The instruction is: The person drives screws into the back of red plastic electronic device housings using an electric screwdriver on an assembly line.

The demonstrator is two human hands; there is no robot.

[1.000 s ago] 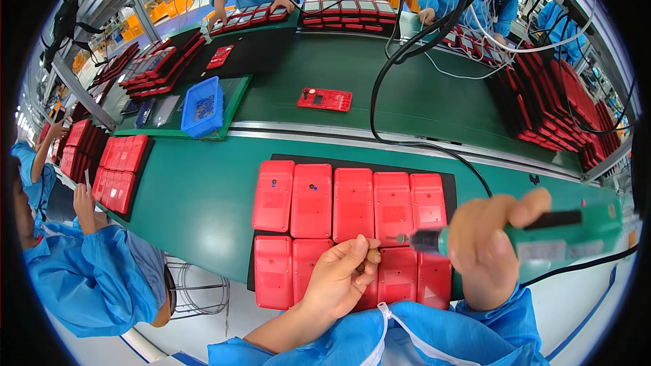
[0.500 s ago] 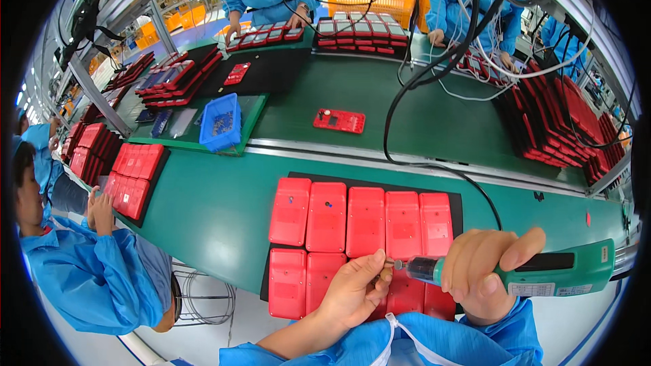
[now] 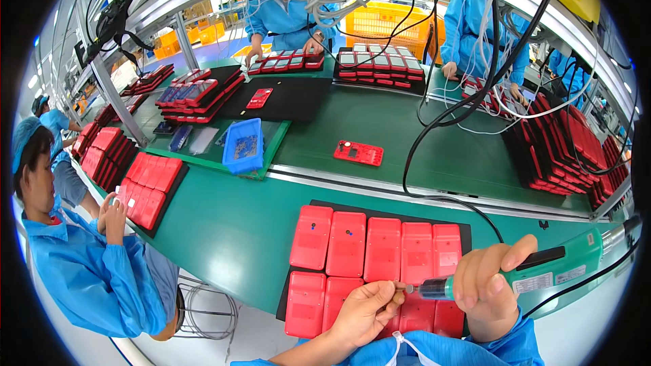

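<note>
My right hand [image 3: 489,285] is wrapped around a green electric screwdriver [image 3: 559,257], which lies nearly level and points left. My left hand [image 3: 366,313] pinches at the driver's tip; what sits between thumb and fingers is too small to name. Both hands are above two rows of red plastic housings [image 3: 383,247] laid face down on a black board [image 3: 466,234]. Two housings at the far left of the back row show a small dark spot near the top. My hands hide part of the front row.
A blue bin [image 3: 244,152] of small metal parts stands on a green mat. One red housing [image 3: 358,153] lies across the metal rail. A black cable [image 3: 407,169] hangs down towards the driver. Stacks of housings [image 3: 553,142] rise at right. A co-worker [image 3: 95,257] sits at left.
The view has shifted, so the bench items appear lower and further right. My hands still meet at the driver's tip, and the driver's rear end is tilted up slightly more.
</note>
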